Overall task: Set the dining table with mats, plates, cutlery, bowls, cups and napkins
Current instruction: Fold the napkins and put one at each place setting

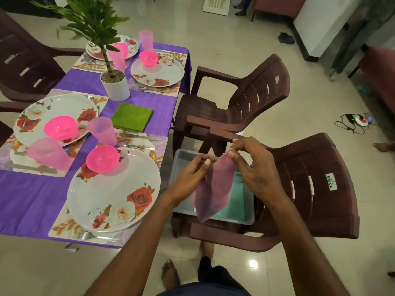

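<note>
A pink napkin [214,189] hangs between my hands above a grey tub [250,212]. My left hand [192,170] pinches one upper corner and my right hand [254,167] pinches the other. A teal napkin [236,201] lies in the tub under it. A folded green napkin [132,116] lies on the purple tablecloth [32,199]. The table carries several floral plates, the nearest [115,201] with a pink bowl [102,159] on it, plus pink cups such as one [102,130] and cutlery on floral mats.
The tub sits on the seat of a brown plastic chair [316,184]; a second brown chair [241,99] stands behind it beside the table. A potted plant [114,84] stands mid-table. Cables and a device [354,122] lie on the tiled floor at right.
</note>
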### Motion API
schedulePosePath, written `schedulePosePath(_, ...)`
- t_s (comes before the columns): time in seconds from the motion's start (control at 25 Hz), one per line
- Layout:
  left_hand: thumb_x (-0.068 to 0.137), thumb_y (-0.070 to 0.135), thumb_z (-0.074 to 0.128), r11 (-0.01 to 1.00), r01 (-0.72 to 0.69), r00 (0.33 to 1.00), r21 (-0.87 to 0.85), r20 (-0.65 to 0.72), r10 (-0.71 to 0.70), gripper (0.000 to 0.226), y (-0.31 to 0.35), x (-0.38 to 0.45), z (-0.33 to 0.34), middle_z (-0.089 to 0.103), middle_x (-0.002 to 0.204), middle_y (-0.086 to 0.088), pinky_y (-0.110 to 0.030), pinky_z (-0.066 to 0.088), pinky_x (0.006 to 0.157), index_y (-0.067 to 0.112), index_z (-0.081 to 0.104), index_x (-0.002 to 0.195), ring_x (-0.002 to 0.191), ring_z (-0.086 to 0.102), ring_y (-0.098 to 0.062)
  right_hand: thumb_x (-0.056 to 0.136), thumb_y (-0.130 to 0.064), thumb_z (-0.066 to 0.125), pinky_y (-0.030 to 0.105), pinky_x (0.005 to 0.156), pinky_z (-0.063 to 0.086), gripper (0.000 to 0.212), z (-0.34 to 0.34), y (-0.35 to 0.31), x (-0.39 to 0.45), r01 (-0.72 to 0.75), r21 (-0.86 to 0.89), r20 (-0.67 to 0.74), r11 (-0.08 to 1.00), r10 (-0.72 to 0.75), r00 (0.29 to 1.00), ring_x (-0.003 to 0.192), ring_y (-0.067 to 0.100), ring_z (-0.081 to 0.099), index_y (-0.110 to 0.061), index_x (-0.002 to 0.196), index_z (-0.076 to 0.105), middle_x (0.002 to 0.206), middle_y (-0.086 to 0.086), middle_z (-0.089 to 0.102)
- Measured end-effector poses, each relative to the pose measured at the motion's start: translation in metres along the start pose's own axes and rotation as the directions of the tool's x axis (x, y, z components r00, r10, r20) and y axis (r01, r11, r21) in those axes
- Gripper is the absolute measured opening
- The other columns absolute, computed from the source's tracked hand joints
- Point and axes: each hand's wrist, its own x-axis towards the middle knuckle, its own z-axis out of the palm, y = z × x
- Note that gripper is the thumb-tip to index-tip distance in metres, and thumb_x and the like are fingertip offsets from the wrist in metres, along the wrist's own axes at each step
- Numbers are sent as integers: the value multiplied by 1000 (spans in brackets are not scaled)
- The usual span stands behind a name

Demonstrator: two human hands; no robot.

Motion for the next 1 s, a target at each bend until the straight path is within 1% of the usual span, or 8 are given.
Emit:
schedulePosePath(0.12,88,61,64,994,18,996,107,81,-27,53,-18,0,0,61,128,16,-42,52,106,33,52,132,121,59,-6,99,-23,60,8,78,47,7,-8,3,1,-28,29,-17,999,29,999,100,-7,59,-28,104,61,101,-13,66)
schedulePosePath(0.2,76,66,76,988,45,988,147,142,-66,74,-30,3,1,60,136,13,-45,52,106,36,49,137,124,59,-9,99,-31,58,18,81,53,11,-14,7,2,-40,36,-47,999,42,998,99,-2,62,-31,109,61,101,-14,66)
schedulePosePath(0.32,75,55,82,986,43,972,163,221,-79,82,-43,9,4,56,144,10,-47,51,107,36,44,145,128,58,-14,97,-41,55,20,83,52,17,-25,7,1,-25,6,-18,1000,25,1000,99,-2,63,-36,112,60,101,-23,64)
schedulePosePath(0.48,84,37,82,956,-143,973,256,213,89,85,-33,19,16,33,156,16,-37,56,100,50,30,150,128,52,-13,100,-47,53,17,80,49,17,-50,2,-1,89,-79,51,993,-85,995,94,-3,63,-39,112,61,97,-25,63)
schedulePosePath(0.56,85,35,81,943,-179,965,280,237,113,88,-28,24,24,30,159,17,-35,54,99,53,25,151,126,51,-9,100,-43,57,14,79,50,13,-62,1,-3,111,-64,62,992,-107,992,91,-2,64,-39,112,61,98,-24,64)
schedulePosePath(0.68,88,38,77,933,-188,942,306,326,83,77,-26,27,40,42,150,10,-33,50,101,54,31,148,124,48,-9,96,-35,61,7,81,48,14,-76,1,-6,71,-17,82,997,-69,994,95,-5,63,-32,109,63,97,-21,68)
schedulePosePath(0.88,94,46,67,929,-202,931,310,356,84,36,-31,27,57,54,121,12,-34,48,97,27,60,125,112,48,-11,94,-24,62,7,80,47,15,-102,3,-9,40,-14,18,999,-40,999,94,-3,64,-19,107,67,104,-18,67)
schedulePosePath(1.0,94,45,66,937,-161,934,310,354,44,40,-37,26,63,55,120,12,-43,50,101,24,58,126,112,52,-12,94,-22,64,13,79,50,14,-117,7,-11,37,-15,-6,999,-38,999,94,4,66,-20,106,68,99,-14,69)
